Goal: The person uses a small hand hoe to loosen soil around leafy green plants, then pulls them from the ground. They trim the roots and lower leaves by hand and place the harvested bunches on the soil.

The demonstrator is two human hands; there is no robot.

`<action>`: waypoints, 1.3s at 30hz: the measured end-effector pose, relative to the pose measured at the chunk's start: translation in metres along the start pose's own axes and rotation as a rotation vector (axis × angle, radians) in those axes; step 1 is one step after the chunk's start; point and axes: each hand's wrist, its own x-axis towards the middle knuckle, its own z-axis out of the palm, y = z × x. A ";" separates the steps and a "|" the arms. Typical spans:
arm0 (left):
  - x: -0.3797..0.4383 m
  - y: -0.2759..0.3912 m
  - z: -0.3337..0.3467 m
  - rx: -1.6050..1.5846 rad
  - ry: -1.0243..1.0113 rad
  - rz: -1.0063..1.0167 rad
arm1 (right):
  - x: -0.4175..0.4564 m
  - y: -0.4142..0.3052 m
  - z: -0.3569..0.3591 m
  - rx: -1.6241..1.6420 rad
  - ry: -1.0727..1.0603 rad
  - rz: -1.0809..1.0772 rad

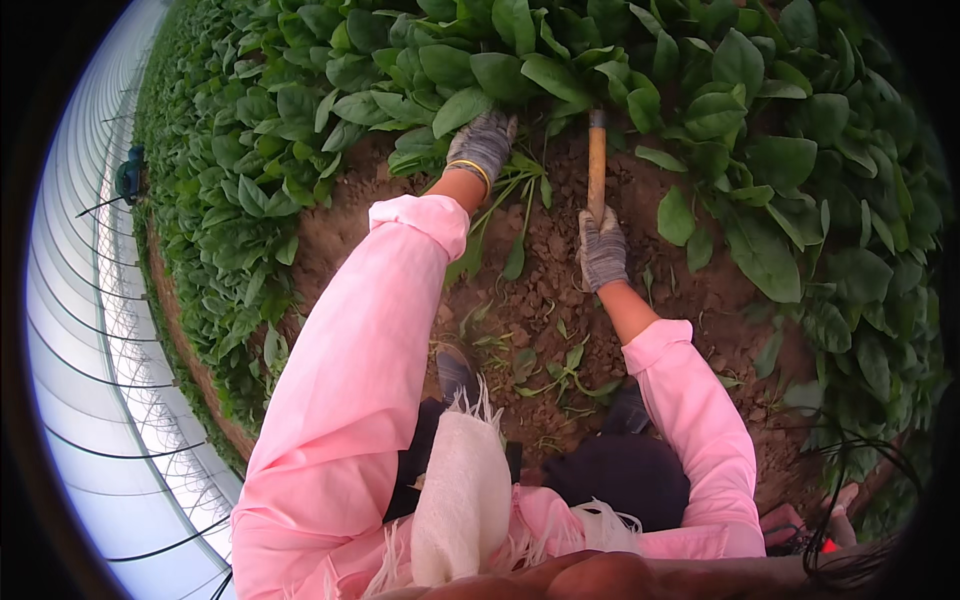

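My left hand, in a grey knit glove with a yellow band at the wrist, reaches in at the base of leafy green plants. Leaves cover its fingertips, so its grip cannot be made out. Stems with leaves spread over the soil beside it. My right hand, gloved alike, is closed around the lower end of a wooden tool handle. The handle points away from me, and beyond its metal collar the tool's head is hidden under the leaves.
Loose brown soil with scattered leaves lies between my shoes. Dense leafy plants stand ahead and on both sides. A ribbed plastic greenhouse wall curves along the left. Part of another person shows at the lower right.
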 end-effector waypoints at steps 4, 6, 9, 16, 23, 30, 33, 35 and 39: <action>0.004 0.001 -0.006 0.215 0.031 0.072 | 0.019 0.000 0.005 -0.104 0.023 -0.108; 0.003 0.000 -0.007 0.289 0.080 0.128 | 0.023 -0.001 0.006 -0.172 0.026 -0.085; 0.003 0.006 -0.006 0.313 0.008 0.059 | 0.018 0.001 0.001 -0.238 -0.035 -0.083; 0.023 0.011 0.009 0.242 -0.047 0.093 | 0.013 -0.016 0.007 -0.390 0.015 -0.146; 0.013 0.017 -0.001 0.195 -0.135 0.111 | 0.019 -0.034 -0.019 -0.394 -0.192 0.111; 0.001 0.005 0.001 0.133 -0.102 0.090 | -0.036 -0.007 -0.032 -0.317 -0.096 0.039; -0.014 -0.002 -0.001 0.073 -0.020 0.074 | -0.039 -0.014 -0.044 -0.013 -0.040 0.102; -0.025 -0.005 -0.012 0.000 -0.027 0.098 | -0.041 -0.003 -0.053 0.013 -0.024 0.036; -0.054 -0.002 0.030 -0.095 0.371 0.155 | -0.061 -0.011 -0.063 0.106 -0.040 0.121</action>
